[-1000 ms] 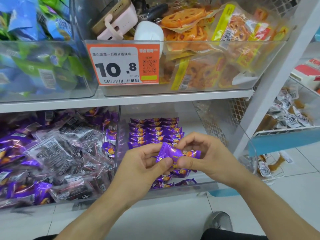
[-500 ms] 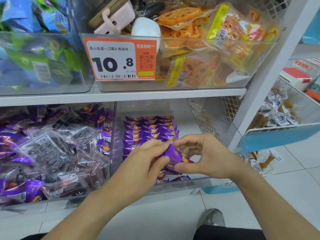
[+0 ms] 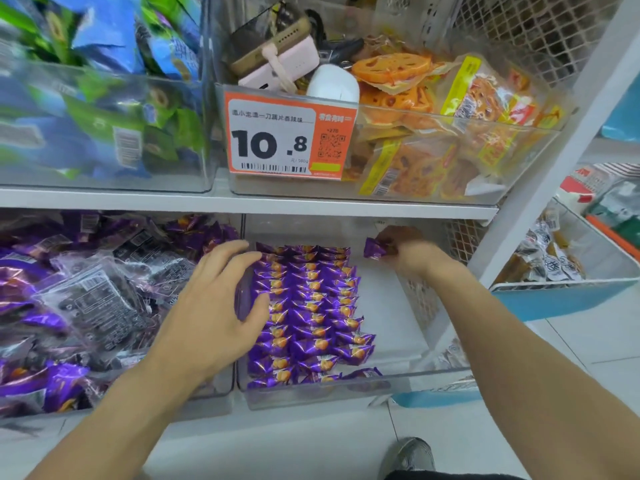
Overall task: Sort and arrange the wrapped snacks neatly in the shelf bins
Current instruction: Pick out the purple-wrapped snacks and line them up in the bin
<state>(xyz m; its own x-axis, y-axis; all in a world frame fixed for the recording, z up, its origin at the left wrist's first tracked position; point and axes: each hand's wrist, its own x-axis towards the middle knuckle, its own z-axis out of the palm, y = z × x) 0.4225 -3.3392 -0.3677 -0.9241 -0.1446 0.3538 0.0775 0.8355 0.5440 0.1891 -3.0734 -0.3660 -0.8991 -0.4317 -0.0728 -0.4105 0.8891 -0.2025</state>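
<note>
Arranged snacks (image 3: 304,306): purple wrappers with orange motif; loose packs (image 3: 93,299): purple with clear, black-printed backs; price tag (image 3: 289,140): orange and white with black numerals; upper pouches (image 3: 450,133): orange-yellow.

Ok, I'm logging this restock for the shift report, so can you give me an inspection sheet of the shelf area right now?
Surface: white shelf board carrying clear bins above and below.
Job's things: purple snacks in neat rows in the lower clear bin; one purple snack held at the back.
Clutter: phone and pink power bank in the lotus-root snack bin.
Hands: left hand rests at the bin's left wall, fingers relaxed; right hand pinches the snack.
Cables: nothing seen.
Surroundings: price tag, tiled floor, shoe.
</note>
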